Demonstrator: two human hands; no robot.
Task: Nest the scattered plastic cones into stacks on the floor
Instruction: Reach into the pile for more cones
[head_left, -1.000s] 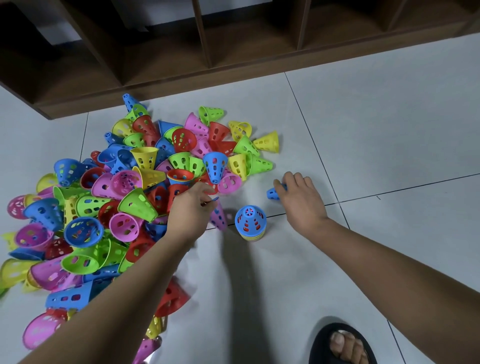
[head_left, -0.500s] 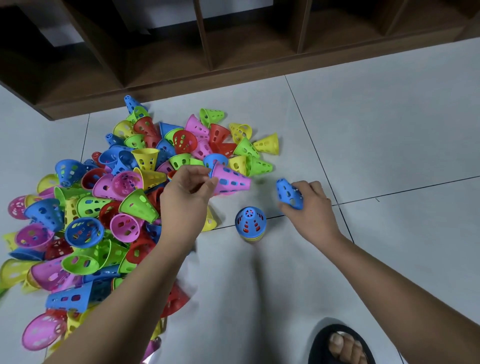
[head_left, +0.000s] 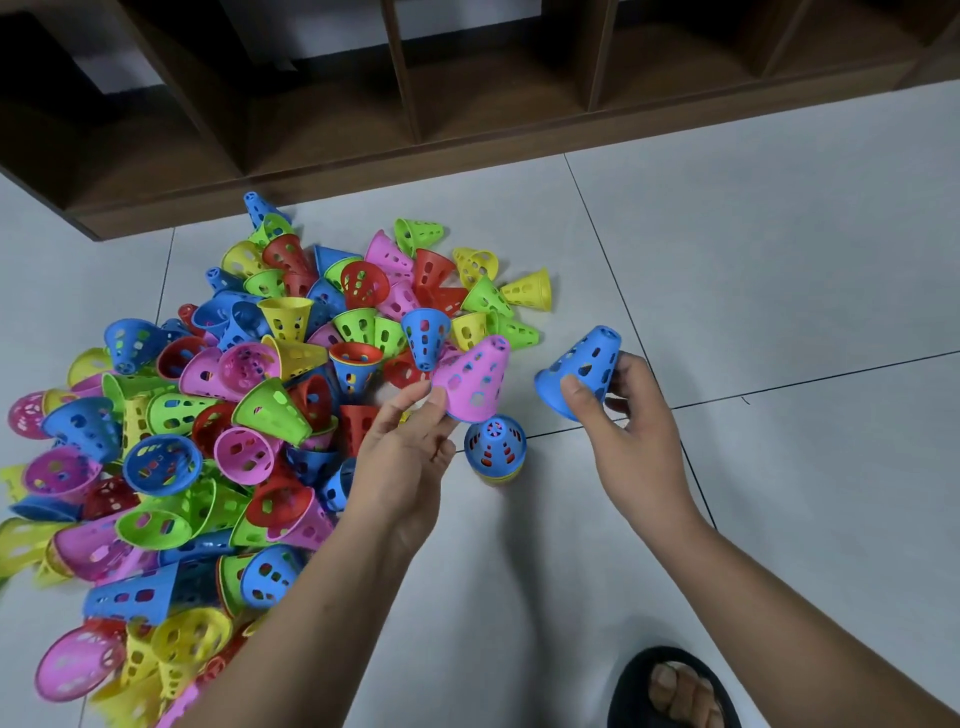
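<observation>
– Pale grey tiled floor (head_left: 779, 260) runs up to a dark wooden shelf unit (head_left: 467, 104) beyond both hands. The only stack begun is a short nest of perforated plastic cones with a blue one on top (head_left: 494, 449). It stands on the tile between the hands, just below the left fingertips.
– Are both hands loaded?
– Yes. The left hand (head_left: 410, 457) pinches a pink perforated plastic cone (head_left: 475, 379) at its wide rim with thumb and fingertips, its tip tilted up and to the right. The right hand (head_left: 634, 441) curls round the rim of a blue perforated plastic cone (head_left: 582, 366), which is also tilted and held off the floor.
– What worries you?
– The pink one hangs almost over the stack, but crooked. Brought down at that angle, I think its rim would catch the blue top and tip the short stack or skid it across the smooth tile.
– And the pinch?
– It looks light, on a thin rim, so the cone could slip out and roll.
– What about the loose multicoloured heap of cones (head_left: 208, 415) left of the left hand?
– It lies close against that forearm, so a careless sweep could push more cones toward the stack. A foot in a black sandal (head_left: 670, 691) below the right forearm could nudge things too.
</observation>
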